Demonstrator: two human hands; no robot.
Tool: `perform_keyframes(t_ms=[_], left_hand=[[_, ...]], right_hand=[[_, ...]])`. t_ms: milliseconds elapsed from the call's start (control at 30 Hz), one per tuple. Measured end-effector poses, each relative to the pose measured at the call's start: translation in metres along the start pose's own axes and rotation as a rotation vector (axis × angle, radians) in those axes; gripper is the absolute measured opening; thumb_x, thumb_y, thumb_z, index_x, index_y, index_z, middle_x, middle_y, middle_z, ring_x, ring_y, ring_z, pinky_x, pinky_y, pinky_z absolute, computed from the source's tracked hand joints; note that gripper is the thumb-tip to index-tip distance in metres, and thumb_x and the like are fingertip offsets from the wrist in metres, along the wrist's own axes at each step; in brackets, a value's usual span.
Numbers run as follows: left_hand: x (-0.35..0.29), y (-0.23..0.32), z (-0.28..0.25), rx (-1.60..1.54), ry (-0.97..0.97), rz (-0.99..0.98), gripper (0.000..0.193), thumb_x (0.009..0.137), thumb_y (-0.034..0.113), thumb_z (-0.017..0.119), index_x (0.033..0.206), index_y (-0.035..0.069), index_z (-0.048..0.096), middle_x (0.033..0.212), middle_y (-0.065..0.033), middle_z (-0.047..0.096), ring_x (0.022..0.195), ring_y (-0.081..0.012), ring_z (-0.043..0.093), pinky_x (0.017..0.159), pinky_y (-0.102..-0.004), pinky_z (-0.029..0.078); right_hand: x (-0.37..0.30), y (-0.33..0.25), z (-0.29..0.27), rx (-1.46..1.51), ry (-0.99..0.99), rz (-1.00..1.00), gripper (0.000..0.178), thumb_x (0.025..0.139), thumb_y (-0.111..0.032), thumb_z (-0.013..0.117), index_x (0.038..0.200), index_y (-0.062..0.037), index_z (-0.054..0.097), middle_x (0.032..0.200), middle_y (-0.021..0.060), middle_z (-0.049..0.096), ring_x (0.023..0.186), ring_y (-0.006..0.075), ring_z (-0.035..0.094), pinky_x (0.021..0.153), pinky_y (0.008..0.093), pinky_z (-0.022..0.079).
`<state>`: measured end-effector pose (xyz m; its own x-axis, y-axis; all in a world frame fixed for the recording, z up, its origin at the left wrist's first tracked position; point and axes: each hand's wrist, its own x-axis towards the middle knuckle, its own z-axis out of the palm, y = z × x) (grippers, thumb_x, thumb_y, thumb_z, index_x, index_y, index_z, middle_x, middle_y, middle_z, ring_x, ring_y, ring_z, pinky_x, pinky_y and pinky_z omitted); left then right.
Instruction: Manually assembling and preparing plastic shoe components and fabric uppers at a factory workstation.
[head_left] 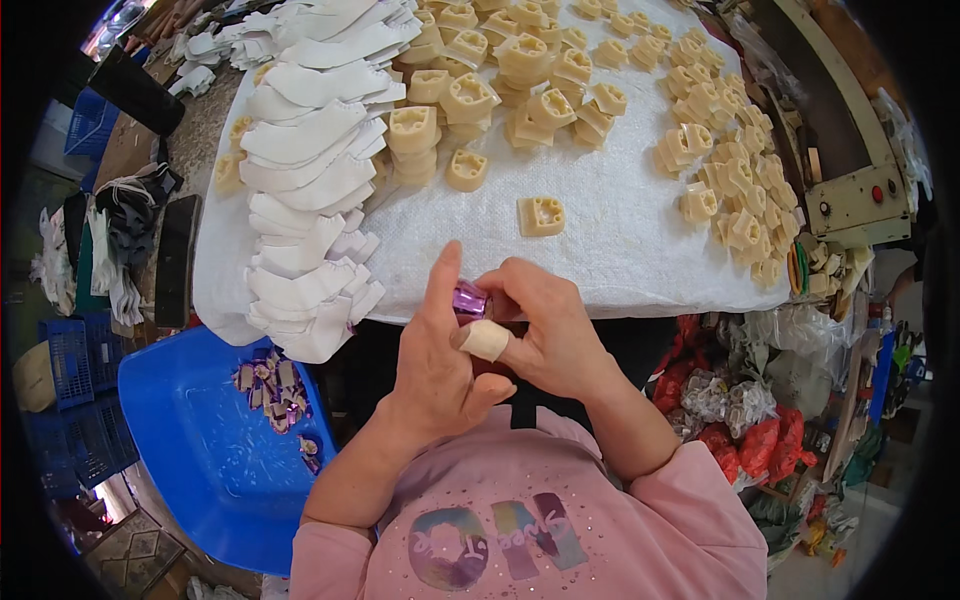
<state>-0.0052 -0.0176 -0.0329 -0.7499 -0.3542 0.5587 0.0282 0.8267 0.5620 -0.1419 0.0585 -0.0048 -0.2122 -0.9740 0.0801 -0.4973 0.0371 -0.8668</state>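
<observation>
Between my hands, above the table's near edge, is a small block wrapped in shiny purple material (469,298). My left hand (428,375) closes around its left side, with the index finger pointing up along it. My right hand (555,325) pinches it from the right, and a beige wrap (484,341) covers that thumb. Fingers hide most of the block. Just beyond lies a single cream plastic block (541,217) with holes in its face, shaped like a shoe heel. To the left, curved white pieces (305,240) overlap in a long row.
Stacks of cream blocks (525,60) cover the far side of the white woven sheet (600,190), with more (740,190) at the right. A blue tub (215,450) at lower left holds purple-wrapped blocks (275,390). Red plastic bags (760,445) lie at lower right.
</observation>
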Motion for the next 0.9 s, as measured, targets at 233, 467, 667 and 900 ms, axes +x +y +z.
perform_keyframes(t_ms=[233,467,667,900], left_hand=[[-0.005,0.011,0.003,-0.482,0.117,-0.455,0.052,0.081,0.024,0.07,0.121,-0.001,0.048,0.099,-0.0179,0.058,0.081,-0.0255,0.061,0.073,-0.0325,0.049],[0.004,0.014,-0.017,-0.206,0.041,-0.349,0.044,0.068,-0.004,0.072,0.109,-0.002,0.056,0.088,-0.0109,0.058,0.077,-0.0183,0.057,0.069,-0.0279,0.046],[0.005,0.013,-0.008,-0.164,0.085,-0.268,0.045,0.064,-0.008,0.07,0.107,0.0,0.057,0.083,-0.0109,0.056,0.071,-0.0194,0.055,0.063,-0.0287,0.045],[0.005,0.007,0.003,-0.12,0.156,-0.255,0.046,0.059,0.001,0.076,0.097,0.002,0.051,0.075,-0.0084,0.054,0.062,-0.0148,0.055,0.054,-0.0242,0.044]], right_hand=[[-0.006,0.015,0.004,0.232,0.189,-0.183,0.03,0.087,-0.028,0.06,0.097,0.0002,0.06,0.078,0.01,0.057,0.069,0.0218,0.056,0.066,0.0325,0.046],[0.004,0.036,-0.008,0.907,-0.192,0.168,0.017,0.091,-0.019,0.056,0.09,-0.0024,0.057,0.079,-0.0006,0.055,0.07,0.0067,0.048,0.062,0.0229,0.042],[-0.002,0.033,-0.005,0.336,-0.053,-0.052,0.014,0.09,-0.017,0.056,0.087,-0.0029,0.056,0.081,-0.0008,0.056,0.073,0.0074,0.05,0.062,0.0229,0.042],[-0.008,0.043,0.009,0.969,-0.034,0.08,0.02,0.093,-0.02,0.05,0.091,-0.0015,0.057,0.089,0.0028,0.06,0.079,0.0101,0.053,0.068,0.0253,0.044]])
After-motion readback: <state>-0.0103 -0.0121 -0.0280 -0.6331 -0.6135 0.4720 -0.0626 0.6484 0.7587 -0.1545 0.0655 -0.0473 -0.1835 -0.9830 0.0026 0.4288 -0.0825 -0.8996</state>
